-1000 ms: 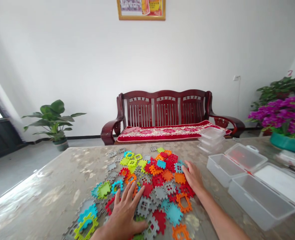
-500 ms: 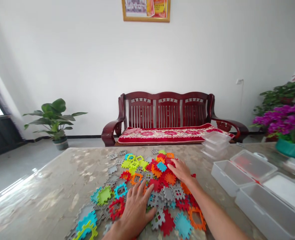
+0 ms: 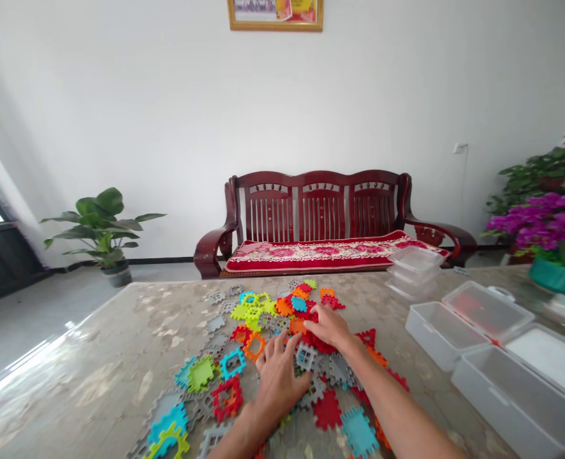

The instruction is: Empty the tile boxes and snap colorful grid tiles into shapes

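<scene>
Hands both open, palms down, no tile visibly pinched. Left hand (image 3: 280, 382) spreads its fingers (image 3: 278, 347) over the pile of plastic waffle tiles (image 3: 263, 322), a grey square-frame tile (image 3: 305, 356) just beside them. Right hand (image 3: 325, 325) rests on red and orange tiles (image 3: 298, 326) at the pile's middle. Pile lies under and around both hands on mottled tabletop (image 3: 95, 357). Open clear plastic storage boxes (image 3: 497, 357) sit right, well apart; stacked clear containers (image 3: 414, 273) beyond them.
</scene>
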### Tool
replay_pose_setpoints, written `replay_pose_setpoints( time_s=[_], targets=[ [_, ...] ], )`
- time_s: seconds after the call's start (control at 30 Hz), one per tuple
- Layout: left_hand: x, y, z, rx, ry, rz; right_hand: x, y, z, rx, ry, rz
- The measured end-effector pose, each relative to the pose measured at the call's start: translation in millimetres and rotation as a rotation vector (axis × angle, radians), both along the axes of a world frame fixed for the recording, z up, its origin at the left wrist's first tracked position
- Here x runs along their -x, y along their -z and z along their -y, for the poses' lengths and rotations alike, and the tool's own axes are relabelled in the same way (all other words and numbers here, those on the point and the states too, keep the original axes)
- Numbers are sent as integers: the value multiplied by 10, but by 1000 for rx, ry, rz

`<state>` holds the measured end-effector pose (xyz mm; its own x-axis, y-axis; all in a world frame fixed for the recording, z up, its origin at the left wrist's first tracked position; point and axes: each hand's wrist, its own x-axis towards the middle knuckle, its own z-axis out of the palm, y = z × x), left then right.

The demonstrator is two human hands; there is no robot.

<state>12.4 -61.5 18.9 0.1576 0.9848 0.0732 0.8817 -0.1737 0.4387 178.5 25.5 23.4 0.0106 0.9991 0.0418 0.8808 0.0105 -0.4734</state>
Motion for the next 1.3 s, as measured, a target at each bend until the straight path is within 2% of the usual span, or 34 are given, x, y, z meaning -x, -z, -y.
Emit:
replay_pose_setpoints(
  time_s=[0.1,0.23,0.37,0.5,0.6,0.67,0.73,0.77,0.83,0.9,0.97,1.0,1.07,1.2,1.3],
  targets=[
    [-14,7,-35,-10,-26,54,27,-1,-4,9,14,38],
    [-6,93,-82,-44,-58,160,10,-17,-3,22,8,-70],
    [-59,152,-198,-221,-38,305,159,7,30,33,-78,-204],
    [-101,17,-418,-387,12,444,319,11,13,53,-145,-414],
    [-74,-161,-494,-320,19,375,212,-56,-10,22,-164,-587],
    [-51,-233,-409,-239,-1,244,3,-105,-3,25,-137,-730],
    [-49,-215,-204,-192,78,117,-282,-115,21,40,-71,-758],
    [-62,-164,-69,-181,177,69,-436,-99,39,1,-52,-717],
    [-119,10,213,-165,431,13,-735,-19,87,-106,2,-590],
    [-208,227,444,-184,732,-43,-978,100,150,-142,53,-452],
    [-301,398,569,-222,885,-97,-1129,219,226,-138,90,-343],
    [-339,443,590,-234,923,-116,-1165,267,266,-135,95,-290],
    [-381,431,573,-228,957,-138,-1161,326,337,-135,87,-190],
    [-345,171,486,-179,912,-128,-968,317,395,-158,21,-52],
    [-300,35,478,-197,844,-142,-788,273,350,-163,-10,-70]
  ],
)
